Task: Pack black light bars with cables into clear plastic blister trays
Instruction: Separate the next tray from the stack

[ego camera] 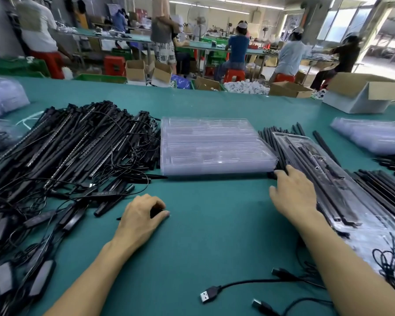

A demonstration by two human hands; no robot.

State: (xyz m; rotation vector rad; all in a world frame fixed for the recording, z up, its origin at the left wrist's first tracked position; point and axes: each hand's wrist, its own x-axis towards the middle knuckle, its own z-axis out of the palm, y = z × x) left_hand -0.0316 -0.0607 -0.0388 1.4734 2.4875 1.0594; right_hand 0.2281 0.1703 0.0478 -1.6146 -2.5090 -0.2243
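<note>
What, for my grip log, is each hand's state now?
Left hand: fingers curled round a small black piece.
Right hand: open, touching black bars.

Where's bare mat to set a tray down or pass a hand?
Free: mat between left hand, pinching a black piece, and right hand, before the empty tray stack; strip behind it too. Crowded: light bar pile left, filled tray right, USB plugs near edge.

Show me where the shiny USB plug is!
In the head view, the shiny USB plug lies bottom centre on the green table, between the two forearms.
</note>
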